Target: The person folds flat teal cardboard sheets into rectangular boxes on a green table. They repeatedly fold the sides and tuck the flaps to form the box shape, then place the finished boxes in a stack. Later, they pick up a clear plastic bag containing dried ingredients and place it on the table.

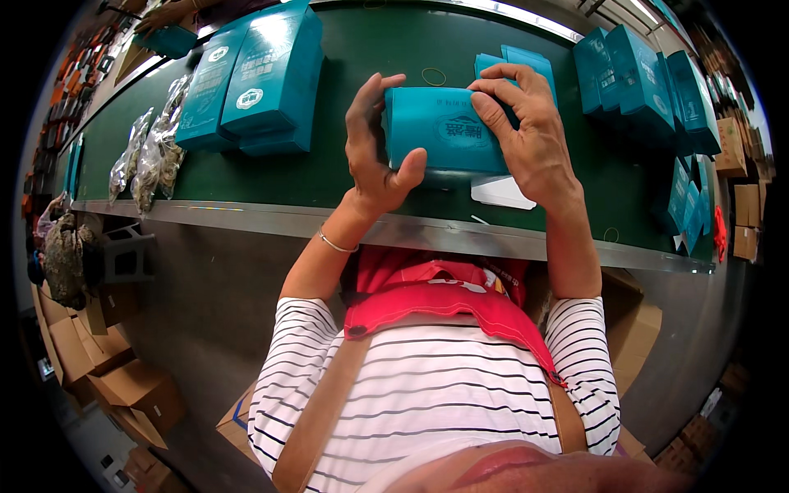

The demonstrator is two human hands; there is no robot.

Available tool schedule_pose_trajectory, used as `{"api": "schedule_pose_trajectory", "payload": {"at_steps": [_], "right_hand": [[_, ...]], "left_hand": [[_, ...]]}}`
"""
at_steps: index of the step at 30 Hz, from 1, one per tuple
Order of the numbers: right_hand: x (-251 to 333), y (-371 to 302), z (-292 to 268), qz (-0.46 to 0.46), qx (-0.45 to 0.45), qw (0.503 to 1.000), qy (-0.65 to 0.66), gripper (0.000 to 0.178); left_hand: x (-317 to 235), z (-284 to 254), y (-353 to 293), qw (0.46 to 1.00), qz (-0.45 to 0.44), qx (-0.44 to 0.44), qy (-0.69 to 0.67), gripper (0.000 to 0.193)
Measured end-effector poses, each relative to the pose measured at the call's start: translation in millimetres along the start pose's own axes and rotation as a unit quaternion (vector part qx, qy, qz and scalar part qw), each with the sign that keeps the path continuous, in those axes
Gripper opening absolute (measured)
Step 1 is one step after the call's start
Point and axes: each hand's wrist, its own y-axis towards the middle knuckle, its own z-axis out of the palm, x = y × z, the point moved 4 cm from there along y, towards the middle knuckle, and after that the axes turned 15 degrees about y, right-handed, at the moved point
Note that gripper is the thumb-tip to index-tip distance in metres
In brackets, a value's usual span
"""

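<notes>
A teal carton box [440, 135] with dark print lies in front of me, just above the green table. My left hand [374, 152] is cupped round its left end, with the thumb along the near side. My right hand [530, 135] holds the right end, thumb on the top face and fingers bent over the far corner. Under the box's near right side a white piece [503, 192] lies on the table. Beyond my right hand, flat teal cartons [530, 57] are partly hidden. A thin yellow rubber band [434, 76] rests behind the box.
Stacked teal boxes [267, 74] stand at left, beside clear plastic bags [156, 156] of brownish contents. More teal boxes [633, 78] are at right. The table's metal edge [411, 230] runs before me. Cardboard cartons [136, 386] sit lower left. Another person's hand [164, 16] shows at far left.
</notes>
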Motion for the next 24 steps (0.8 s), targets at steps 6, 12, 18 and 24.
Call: {"api": "schedule_pose_trajectory", "payload": {"at_steps": [6, 12, 18, 24], "right_hand": [[-9.1, -0.7, 0.6, 0.126, 0.047, 0.977, 0.163, 0.021], [-45.4, -7.2, 17.5, 0.256, -0.023, 0.791, 0.555, 0.041], [-47.4, -9.1, 17.7, 0.301, 0.035, 0.788, 0.535, 0.040], [-50.6, -10.9, 22.5, 0.282, 0.000, 0.784, 0.554, 0.032]], "left_hand": [[-6.4, -1.7, -2.8, 0.997, 0.055, -0.012, 0.057, 0.064], [-7.8, -6.1, -4.3, 0.994, 0.073, -0.020, 0.082, 0.056], [-11.4, -3.9, -5.0, 0.992, 0.081, -0.023, 0.090, 0.051], [-7.5, -5.8, 0.9, 0.992, 0.071, 0.014, 0.099, 0.052]]}}
